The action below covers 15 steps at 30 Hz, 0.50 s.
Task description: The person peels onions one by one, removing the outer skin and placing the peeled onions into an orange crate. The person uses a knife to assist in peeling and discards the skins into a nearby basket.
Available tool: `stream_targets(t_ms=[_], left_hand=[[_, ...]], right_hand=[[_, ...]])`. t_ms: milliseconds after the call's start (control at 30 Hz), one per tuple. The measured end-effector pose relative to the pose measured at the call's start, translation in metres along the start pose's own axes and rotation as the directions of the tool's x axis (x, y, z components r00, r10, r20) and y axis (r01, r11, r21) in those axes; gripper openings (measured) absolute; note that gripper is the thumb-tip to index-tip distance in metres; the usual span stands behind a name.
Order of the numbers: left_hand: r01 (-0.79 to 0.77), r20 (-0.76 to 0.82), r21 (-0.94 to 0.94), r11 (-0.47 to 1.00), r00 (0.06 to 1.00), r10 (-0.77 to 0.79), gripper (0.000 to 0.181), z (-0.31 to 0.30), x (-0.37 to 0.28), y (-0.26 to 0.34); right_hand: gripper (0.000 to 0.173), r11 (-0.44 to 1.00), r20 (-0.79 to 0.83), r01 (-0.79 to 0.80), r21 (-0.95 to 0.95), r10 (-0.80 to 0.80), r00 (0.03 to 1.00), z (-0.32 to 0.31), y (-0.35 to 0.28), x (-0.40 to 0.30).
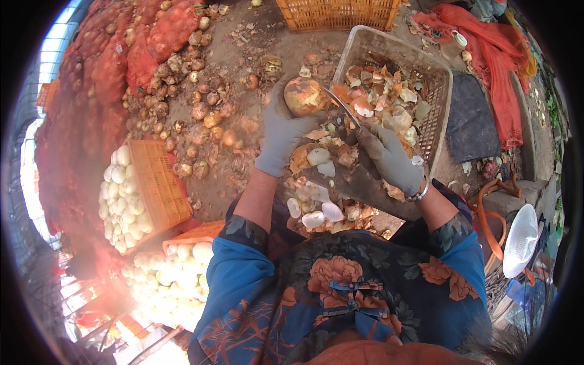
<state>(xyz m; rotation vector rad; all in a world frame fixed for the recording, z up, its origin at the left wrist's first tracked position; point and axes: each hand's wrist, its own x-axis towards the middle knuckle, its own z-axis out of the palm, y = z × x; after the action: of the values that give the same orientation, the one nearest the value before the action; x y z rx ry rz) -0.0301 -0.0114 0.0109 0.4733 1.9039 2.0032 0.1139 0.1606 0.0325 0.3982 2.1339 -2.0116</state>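
Observation:
My left hand (285, 130), in a grey glove, holds a large onion (305, 96) with brown, partly torn skin. In my right hand (390, 157), also gloved, is a curved-bladed knife (341, 106) with its handle inside my fist. The blade's tip meets or nearly meets the onion's right side; exact contact is hard to tell. Below both hands, a plastic crate (440, 114) holds onion skins (360, 107) and peel scraps. More pale peel pieces (315, 219) lie close to my lap.
Unpeeled onions (212, 119) are scattered on the ground to the left, beside red mesh sacks (102, 68). Orange crates (159, 182) of peeled onions stand at lower left. An orange crate (337, 16) is ahead. On the right lie a dark cloth (472, 118) and red netting (502, 91).

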Motion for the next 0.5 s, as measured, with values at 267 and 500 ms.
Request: stream_targets(t_ms=[267,500], left_hand=[[-0.052,0.038,0.090,0.995,0.998,0.048,0.071,0.009,-0.002,0.004],[-0.041,0.018,0.018,0.999,0.999,0.040,0.076,0.011,0.000,-0.007]], right_hand=[[0.036,1.000,-0.002,0.012,0.020,-0.012,1.000,-0.003,0.004,0.002],[0.035,0.996,0.013,-0.042,-0.075,0.043,0.999,-0.009,-0.004,-0.002]])
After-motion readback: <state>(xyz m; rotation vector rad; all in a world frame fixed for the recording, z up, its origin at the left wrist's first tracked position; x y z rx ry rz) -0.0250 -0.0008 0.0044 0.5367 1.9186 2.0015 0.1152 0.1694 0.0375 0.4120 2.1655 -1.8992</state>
